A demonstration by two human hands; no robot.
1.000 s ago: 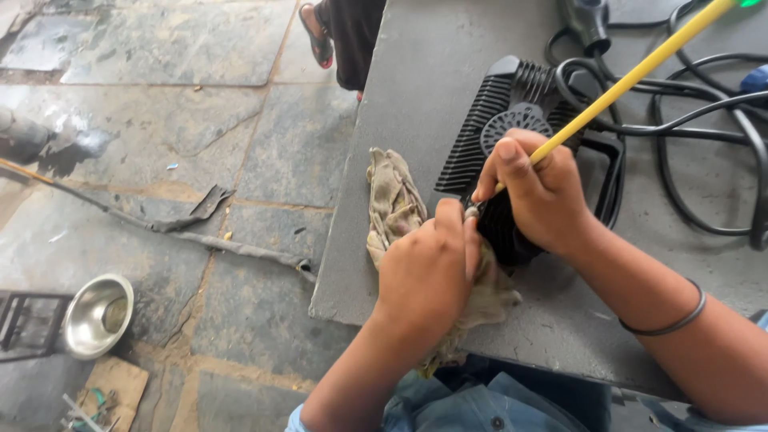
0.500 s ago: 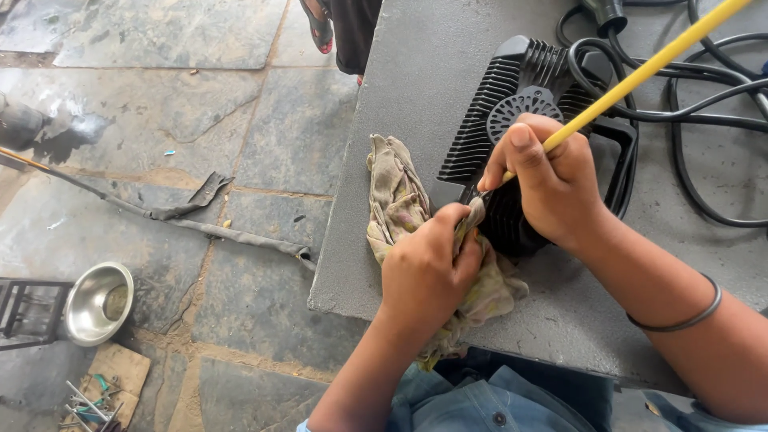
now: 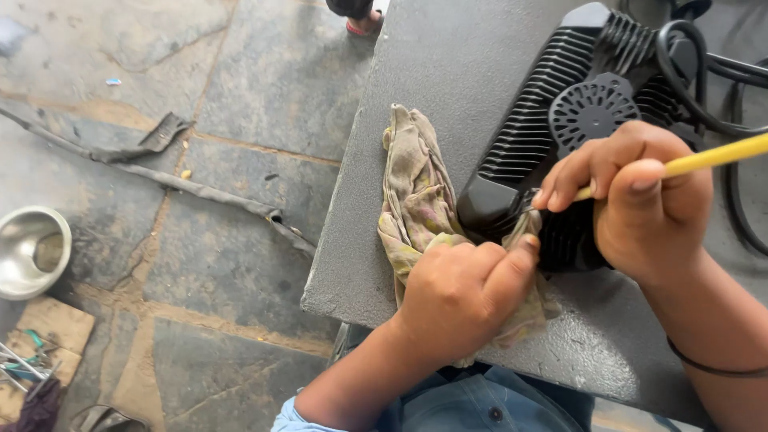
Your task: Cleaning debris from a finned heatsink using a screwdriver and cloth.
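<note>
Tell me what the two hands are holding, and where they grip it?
The right hand pinches a yellow brush handle low, near its tip. The left hand bunches a dirty rag at its near end.

A black ribbed plastic housing [image 3: 560, 136] with a round slotted grille lies on a speckled grey counter [image 3: 448, 72]. Beside it is a faded beige rag [image 3: 416, 200] with yellowish blotches. The tool handle [image 3: 720, 158] is yellow. Nearby: black cables [image 3: 720, 72], a silver steel bowl [image 3: 30, 252], and grey-brown stone floor [image 3: 200, 80].
</note>
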